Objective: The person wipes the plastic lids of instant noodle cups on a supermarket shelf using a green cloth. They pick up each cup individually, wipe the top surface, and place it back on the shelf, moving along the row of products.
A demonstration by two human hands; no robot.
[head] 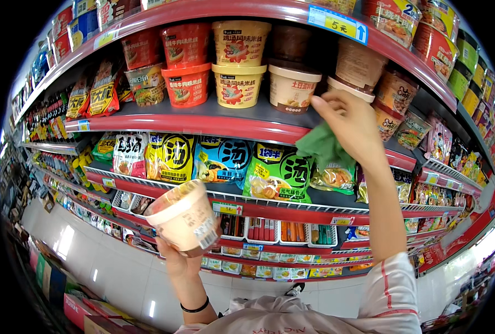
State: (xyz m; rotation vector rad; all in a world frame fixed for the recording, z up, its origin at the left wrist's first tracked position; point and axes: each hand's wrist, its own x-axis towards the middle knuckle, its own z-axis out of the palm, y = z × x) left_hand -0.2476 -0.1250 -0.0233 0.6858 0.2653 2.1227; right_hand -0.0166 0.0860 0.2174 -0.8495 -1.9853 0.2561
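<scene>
My left hand [178, 261] holds a cream-coloured instant food cup [176, 223] from below, tilted, in front of the lower shelves. A barcode label is on its side. My right hand [351, 117] is at the upper shelf and grips a green cloth [324, 144] that hangs over the shelf's red front edge. Just left of its fingertips stands a cream cup with a white rim [291, 89]. Behind the hand are two stacked cups, the upper one upside down or turned [360, 64]; the lower is partly hidden.
Red cups [185, 85] and yellow cups [238, 87] stand stacked to the left on the same shelf. Bagged noodles [278, 173] fill the shelf below, behind a wire guard. An upper shelf edge [247, 10] overhangs the cups. Cartons [78, 307] stand on the floor at lower left.
</scene>
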